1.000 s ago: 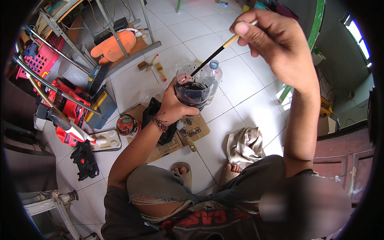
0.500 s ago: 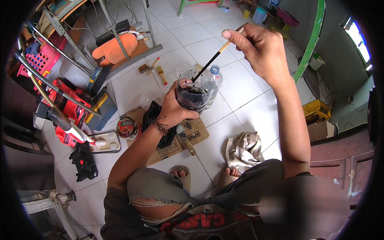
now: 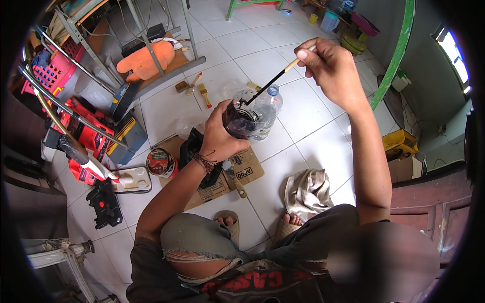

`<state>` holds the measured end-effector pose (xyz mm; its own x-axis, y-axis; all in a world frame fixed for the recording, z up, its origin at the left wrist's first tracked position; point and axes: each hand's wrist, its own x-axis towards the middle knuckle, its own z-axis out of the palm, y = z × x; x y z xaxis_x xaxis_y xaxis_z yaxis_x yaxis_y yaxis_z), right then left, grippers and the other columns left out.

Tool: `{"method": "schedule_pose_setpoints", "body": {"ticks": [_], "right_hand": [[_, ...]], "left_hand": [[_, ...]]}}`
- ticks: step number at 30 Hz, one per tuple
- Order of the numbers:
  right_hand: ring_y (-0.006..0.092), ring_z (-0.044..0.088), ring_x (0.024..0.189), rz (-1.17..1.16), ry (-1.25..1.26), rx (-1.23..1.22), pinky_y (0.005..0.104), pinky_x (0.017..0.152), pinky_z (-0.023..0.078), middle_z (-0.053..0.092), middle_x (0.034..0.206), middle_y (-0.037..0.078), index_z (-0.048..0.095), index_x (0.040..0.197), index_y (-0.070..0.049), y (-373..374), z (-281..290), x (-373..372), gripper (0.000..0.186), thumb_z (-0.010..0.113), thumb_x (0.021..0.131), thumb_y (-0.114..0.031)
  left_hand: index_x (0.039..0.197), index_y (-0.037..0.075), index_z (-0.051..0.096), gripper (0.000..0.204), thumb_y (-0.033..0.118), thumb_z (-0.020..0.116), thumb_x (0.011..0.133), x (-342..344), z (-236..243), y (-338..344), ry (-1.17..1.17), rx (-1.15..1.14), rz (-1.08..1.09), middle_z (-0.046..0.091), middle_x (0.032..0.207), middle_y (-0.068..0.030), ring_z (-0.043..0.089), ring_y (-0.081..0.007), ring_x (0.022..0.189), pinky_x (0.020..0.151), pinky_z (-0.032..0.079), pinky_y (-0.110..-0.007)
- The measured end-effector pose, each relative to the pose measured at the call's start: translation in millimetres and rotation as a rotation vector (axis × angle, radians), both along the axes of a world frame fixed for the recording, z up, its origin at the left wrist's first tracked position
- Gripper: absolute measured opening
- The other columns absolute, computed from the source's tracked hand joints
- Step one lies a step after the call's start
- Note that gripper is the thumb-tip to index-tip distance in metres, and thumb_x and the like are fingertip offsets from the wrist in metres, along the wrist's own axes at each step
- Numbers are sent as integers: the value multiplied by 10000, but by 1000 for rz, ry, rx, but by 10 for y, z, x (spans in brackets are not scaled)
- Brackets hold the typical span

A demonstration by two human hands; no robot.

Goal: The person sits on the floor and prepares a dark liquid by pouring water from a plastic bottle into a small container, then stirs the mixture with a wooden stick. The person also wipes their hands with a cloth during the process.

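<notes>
Both hands grip: left hand (image 3: 218, 137) around a thin, squashy plastic cup (image 3: 241, 120) of dark liquid, right hand (image 3: 331, 70) pinching a light, stiff brush (image 3: 273, 81).

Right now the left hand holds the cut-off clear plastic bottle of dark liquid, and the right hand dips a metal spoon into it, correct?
Not quite. In the head view the right hand holds a thin paintbrush with a pale wooden handle, not a spoon; its dark tip reaches into the cut-off clear plastic bottle of dark liquid. The left hand does hold that bottle.
</notes>
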<state>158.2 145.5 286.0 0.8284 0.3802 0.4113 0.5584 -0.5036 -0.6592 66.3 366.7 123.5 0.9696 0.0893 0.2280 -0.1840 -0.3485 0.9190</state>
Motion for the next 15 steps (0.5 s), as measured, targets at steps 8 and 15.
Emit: {"method": "schedule_pose_setpoints", "body": {"ticks": [8, 15], "right_hand": [[64, 576, 656, 157, 185, 60, 205, 531, 448, 664, 815, 22, 648, 1009, 0, -1, -147, -70, 284, 614, 1011, -283], [73, 589, 655, 141, 281, 166, 220, 522, 462, 662, 815, 43, 643, 1018, 18, -12, -338, -26, 291, 608, 1015, -271]], "left_hand": [[1355, 25, 456, 906, 28, 863, 545, 53, -140, 49, -110, 134, 140, 581, 1282, -109, 603, -209, 1160, 1010, 489, -335], [1354, 10, 453, 893, 31, 841, 550, 77, -119, 29, -195, 116, 166, 577, 1276, -118, 602, -208, 1158, 999, 493, -334]]}}
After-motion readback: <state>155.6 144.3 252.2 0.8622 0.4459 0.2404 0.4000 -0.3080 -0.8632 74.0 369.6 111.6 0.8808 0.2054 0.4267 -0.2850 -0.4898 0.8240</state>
